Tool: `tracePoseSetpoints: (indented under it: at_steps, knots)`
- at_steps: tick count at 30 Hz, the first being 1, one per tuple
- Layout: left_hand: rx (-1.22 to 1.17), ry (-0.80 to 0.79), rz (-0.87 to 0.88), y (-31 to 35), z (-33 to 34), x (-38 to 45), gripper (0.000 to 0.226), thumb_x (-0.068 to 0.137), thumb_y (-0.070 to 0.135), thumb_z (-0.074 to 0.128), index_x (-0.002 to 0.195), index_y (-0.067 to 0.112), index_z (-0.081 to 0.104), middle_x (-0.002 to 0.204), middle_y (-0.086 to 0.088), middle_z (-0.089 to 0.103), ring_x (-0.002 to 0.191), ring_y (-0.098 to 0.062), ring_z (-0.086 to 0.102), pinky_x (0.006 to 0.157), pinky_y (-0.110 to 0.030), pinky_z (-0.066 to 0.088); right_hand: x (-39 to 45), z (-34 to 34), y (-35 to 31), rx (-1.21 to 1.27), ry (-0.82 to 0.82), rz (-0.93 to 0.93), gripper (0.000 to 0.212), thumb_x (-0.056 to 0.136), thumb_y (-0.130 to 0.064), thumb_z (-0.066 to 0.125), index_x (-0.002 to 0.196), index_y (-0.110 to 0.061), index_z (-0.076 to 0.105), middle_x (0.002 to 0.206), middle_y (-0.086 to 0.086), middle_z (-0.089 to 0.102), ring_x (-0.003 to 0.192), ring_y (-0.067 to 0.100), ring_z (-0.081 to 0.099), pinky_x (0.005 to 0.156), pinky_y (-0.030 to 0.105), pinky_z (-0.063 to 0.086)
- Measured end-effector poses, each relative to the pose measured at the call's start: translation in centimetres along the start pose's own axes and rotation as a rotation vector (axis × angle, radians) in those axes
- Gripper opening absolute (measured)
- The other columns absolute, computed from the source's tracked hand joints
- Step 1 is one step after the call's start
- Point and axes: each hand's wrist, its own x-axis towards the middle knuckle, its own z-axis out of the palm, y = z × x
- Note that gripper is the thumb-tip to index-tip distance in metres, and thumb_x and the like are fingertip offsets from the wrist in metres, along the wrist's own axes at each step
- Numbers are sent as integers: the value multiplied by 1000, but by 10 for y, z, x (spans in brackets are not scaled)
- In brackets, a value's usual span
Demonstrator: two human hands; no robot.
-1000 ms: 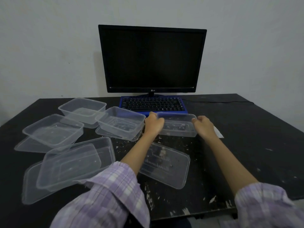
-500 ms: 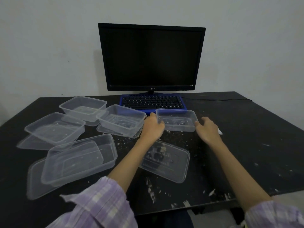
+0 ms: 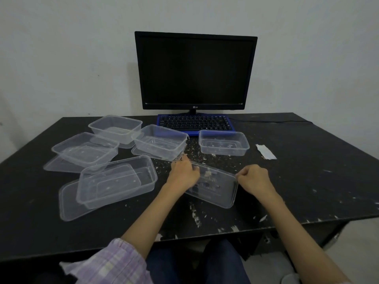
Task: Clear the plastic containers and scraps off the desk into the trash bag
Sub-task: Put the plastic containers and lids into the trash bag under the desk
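Note:
A clear plastic lid with printed lettering lies on the black desk in front of me. My left hand grips its left end and my right hand pinches its right corner. Beyond it a clear rectangular container stands alone by the keyboard. Several more clear containers and lids sit to the left, among them one near the middle, one at the front left on a lid, one further left and one at the back. Small white scraps are scattered over the desk. No trash bag is in view.
A black monitor stands at the back against the wall with a blue keyboard in front of it. A white paper strip lies to the right of the lone container. A thin cable runs along the back right.
Both hands let go of the container by the keyboard and drew back toward me. They now hold the two ends of the printed lid.

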Motion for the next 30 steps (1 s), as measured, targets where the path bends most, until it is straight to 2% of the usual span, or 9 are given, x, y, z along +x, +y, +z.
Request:
tracePoseSetpoints:
  at_steps: [6, 11, 13, 15, 20, 23, 25, 27, 30]
  knots:
    - [-124, 35, 15, 0, -4, 3, 44, 92, 28, 49, 128, 6, 39, 130, -17, 47, 112, -28, 48, 88, -38, 43, 1, -3, 0, -7, 29, 40, 22, 87, -10, 53, 81, -9, 74, 93, 9, 69, 78, 21, 62, 75, 35, 53]
    - [-280, 136, 109, 21, -14, 8, 26, 91, 25, 51, 114, 12, 47, 109, -5, 52, 75, -6, 50, 58, -22, 36, 15, -32, -4, 246, 66, 61, 19, 88, -11, 58, 74, -20, 66, 86, 1, 67, 72, 17, 69, 79, 38, 58]
    - [-350, 203, 135, 35, -20, 11, 13, 91, 25, 51, 98, 15, 47, 98, -5, 51, 78, -14, 52, 64, -26, 39, 22, -45, -7, 305, 122, 36, 15, 87, -14, 61, 76, -22, 66, 83, -2, 65, 75, 16, 69, 79, 40, 58]
    - [-437, 254, 156, 48, -25, 15, 25, 92, 28, 49, 99, 5, 55, 91, -10, 53, 80, -20, 53, 70, -33, 39, 26, -59, -9, 351, 173, -6, 9, 88, -19, 62, 83, -24, 67, 87, -2, 66, 77, 13, 67, 79, 38, 57]
    - [-751, 353, 176, 74, -38, 26, 34, 95, 28, 47, 77, 2, 61, 71, -5, 53, 65, -12, 48, 66, -26, 42, 32, -79, -12, 530, 347, -114, 10, 88, -26, 62, 82, -30, 70, 81, -5, 69, 80, 11, 68, 79, 33, 57]
    - [-920, 393, 152, 81, -40, 37, 34, 93, 25, 52, 81, -4, 64, 75, -12, 57, 74, -18, 54, 82, -34, 50, 39, -81, -12, 639, 401, -124, 12, 85, -29, 66, 73, -31, 70, 79, -6, 71, 83, 15, 69, 81, 33, 56]
    - [-967, 402, 128, 83, -40, 45, 20, 91, 21, 57, 81, 7, 67, 82, -7, 66, 83, -15, 61, 88, -31, 52, 45, -80, -12, 708, 407, -123, 12, 81, -23, 70, 72, -32, 70, 83, -5, 72, 86, 15, 69, 83, 33, 56]
    - [-990, 420, 101, 83, -37, 54, 8, 89, 14, 60, 88, 14, 69, 90, -2, 68, 90, -13, 63, 88, -28, 51, 52, -78, -13, 768, 399, -118, 15, 80, -15, 72, 83, -30, 71, 91, -3, 72, 89, 14, 68, 82, 29, 55]
    - [-989, 428, 57, 79, -29, 69, 18, 86, 4, 61, 101, 12, 66, 91, 2, 64, 85, -8, 60, 82, -22, 50, 65, -68, -13, 799, 404, -108, 27, 81, -7, 70, 102, -25, 70, 103, 0, 70, 95, 14, 67, 73, 22, 53]
